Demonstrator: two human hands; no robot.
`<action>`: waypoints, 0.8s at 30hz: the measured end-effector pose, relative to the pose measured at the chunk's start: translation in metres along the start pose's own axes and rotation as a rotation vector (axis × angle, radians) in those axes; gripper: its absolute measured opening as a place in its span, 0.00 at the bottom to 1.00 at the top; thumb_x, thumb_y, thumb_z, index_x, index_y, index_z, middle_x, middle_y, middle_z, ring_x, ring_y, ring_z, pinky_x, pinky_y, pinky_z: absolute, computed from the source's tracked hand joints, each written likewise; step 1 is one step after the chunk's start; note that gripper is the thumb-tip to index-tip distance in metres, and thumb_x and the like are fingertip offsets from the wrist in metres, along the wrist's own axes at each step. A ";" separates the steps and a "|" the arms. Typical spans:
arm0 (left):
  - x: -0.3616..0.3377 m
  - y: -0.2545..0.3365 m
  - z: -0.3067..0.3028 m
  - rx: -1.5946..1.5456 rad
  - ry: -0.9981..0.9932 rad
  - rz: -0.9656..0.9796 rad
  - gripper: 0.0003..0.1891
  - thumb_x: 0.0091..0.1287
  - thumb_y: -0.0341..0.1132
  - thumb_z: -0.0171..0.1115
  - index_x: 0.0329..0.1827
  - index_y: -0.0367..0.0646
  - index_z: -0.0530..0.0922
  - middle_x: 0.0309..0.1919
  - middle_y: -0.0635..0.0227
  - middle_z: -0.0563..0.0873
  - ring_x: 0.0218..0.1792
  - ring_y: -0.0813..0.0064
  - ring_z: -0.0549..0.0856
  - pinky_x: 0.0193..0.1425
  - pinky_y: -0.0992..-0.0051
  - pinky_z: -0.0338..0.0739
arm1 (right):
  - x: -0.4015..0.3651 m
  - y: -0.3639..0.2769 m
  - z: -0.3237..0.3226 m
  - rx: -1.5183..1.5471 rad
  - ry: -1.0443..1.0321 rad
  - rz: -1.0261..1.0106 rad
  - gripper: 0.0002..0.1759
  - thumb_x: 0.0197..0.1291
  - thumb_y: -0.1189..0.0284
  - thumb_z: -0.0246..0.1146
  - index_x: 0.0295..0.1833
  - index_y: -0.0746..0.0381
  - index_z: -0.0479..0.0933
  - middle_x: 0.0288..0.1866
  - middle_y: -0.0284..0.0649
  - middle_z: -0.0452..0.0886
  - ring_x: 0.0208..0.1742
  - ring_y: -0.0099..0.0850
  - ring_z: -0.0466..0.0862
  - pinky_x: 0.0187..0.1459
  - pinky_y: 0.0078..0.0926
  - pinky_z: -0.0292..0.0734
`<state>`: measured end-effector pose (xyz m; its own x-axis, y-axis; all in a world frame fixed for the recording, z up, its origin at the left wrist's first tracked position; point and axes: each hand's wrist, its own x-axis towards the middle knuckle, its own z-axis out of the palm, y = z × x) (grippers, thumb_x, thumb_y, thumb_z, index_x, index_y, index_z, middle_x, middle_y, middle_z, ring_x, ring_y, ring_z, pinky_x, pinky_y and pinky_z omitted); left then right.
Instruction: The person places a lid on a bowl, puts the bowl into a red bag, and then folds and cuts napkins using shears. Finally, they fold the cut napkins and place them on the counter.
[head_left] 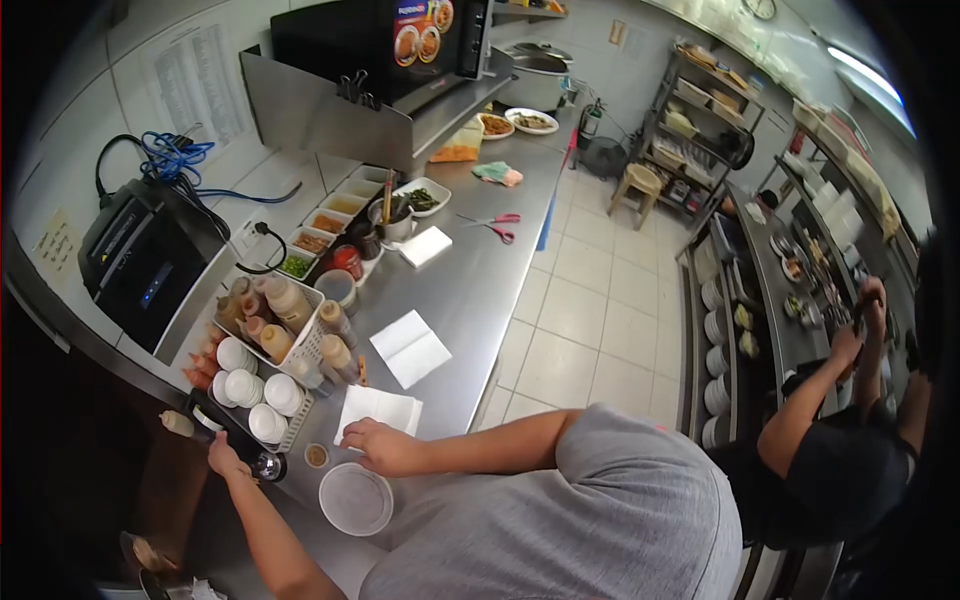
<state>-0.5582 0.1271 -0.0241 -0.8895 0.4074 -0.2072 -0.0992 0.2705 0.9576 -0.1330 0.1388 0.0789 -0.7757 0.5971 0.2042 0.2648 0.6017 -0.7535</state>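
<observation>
My left hand [229, 456] is at the lower left, its fingers closed around a bottle [178, 424] with a pale top, tilted beside a black box. A metal call bell [269, 466] stands close to that hand. My right hand [380, 447] lies over the near edge of a white paper napkin [385, 408], fingers slightly bent. Just below it is a round white bowl [356, 499], and to its left a small sauce cup [316, 456]. A second folded napkin [411, 349] lies farther along the steel counter [470, 290].
A white basket [300, 350] holds squeeze bottles; white cups [243, 387] stand beside it. Farther up are seasoning trays [310, 242], red scissors [495, 228], a cloth [497, 173] and plates of food [532, 121]. At right, a co-worker in black [830, 470] faces another counter.
</observation>
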 end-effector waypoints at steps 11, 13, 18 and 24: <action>-0.367 0.050 -0.070 -0.433 -0.293 -0.280 0.14 0.65 0.39 0.64 0.48 0.40 0.83 0.60 0.65 0.79 0.58 0.75 0.76 0.58 0.71 0.70 | 0.116 -0.017 0.064 0.398 -0.098 0.168 0.07 0.58 0.77 0.57 0.39 0.63 0.80 0.30 0.35 0.82 0.32 0.25 0.81 0.36 0.26 0.76; -0.394 0.042 -0.073 -0.480 -0.232 -0.354 0.13 0.65 0.40 0.65 0.47 0.41 0.84 0.60 0.65 0.79 0.57 0.76 0.76 0.57 0.72 0.70 | 0.157 -0.016 0.088 0.576 -0.265 0.348 0.08 0.63 0.67 0.60 0.41 0.59 0.80 0.32 0.33 0.82 0.31 0.22 0.79 0.32 0.21 0.73; -0.425 0.027 -0.061 -0.518 -0.229 -0.475 0.13 0.65 0.42 0.66 0.44 0.41 0.86 0.61 0.65 0.78 0.55 0.76 0.76 0.55 0.74 0.69 | 0.219 -0.031 0.143 0.456 -0.415 0.534 0.19 0.63 0.57 0.64 0.38 0.64 0.78 0.30 0.37 0.82 0.25 0.27 0.80 0.26 0.26 0.77; -0.428 0.018 -0.043 -0.572 -0.123 -0.486 0.11 0.64 0.39 0.67 0.40 0.40 0.86 0.57 0.66 0.80 0.47 0.80 0.76 0.50 0.79 0.67 | 0.248 -0.029 0.175 0.375 -0.404 0.591 0.14 0.63 0.66 0.65 0.32 0.67 0.77 0.25 0.42 0.81 0.19 0.32 0.82 0.17 0.27 0.77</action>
<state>-0.1986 -0.0796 0.0906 -0.6338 0.4614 -0.6208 -0.7127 -0.0364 0.7005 -0.4331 0.1765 0.0416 -0.7340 0.4796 -0.4809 0.5413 -0.0145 -0.8407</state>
